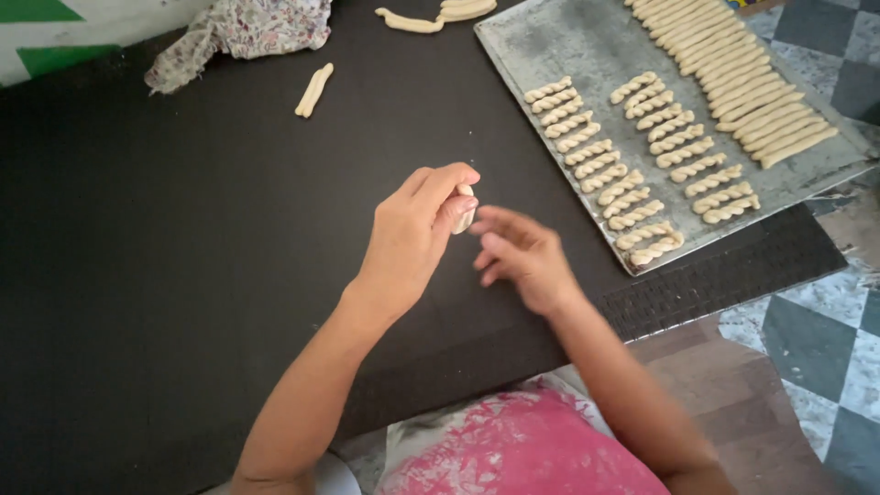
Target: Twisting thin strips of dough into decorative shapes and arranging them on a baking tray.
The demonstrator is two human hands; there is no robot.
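My left hand point(412, 234) pinches a small pale piece of dough point(465, 209) between thumb and fingers, just above the black mat point(183, 275). Right beside it is my right hand point(518, 255), its fingers apart and blurred, fingertips close to the dough but holding nothing I can see. To the right lies a grey metal baking tray point(587, 46) carrying rows of twisted dough sticks point(610, 174) and a row of longer dough rolls point(742, 87).
One loose dough twist point(313, 90) lies on the mat at upper left, near a crumpled floral cloth point(243, 27). More dough strips point(435, 16) sit at the top edge. A checkered tile floor point(825, 339) shows at right, a pink garment point(513, 454) below.
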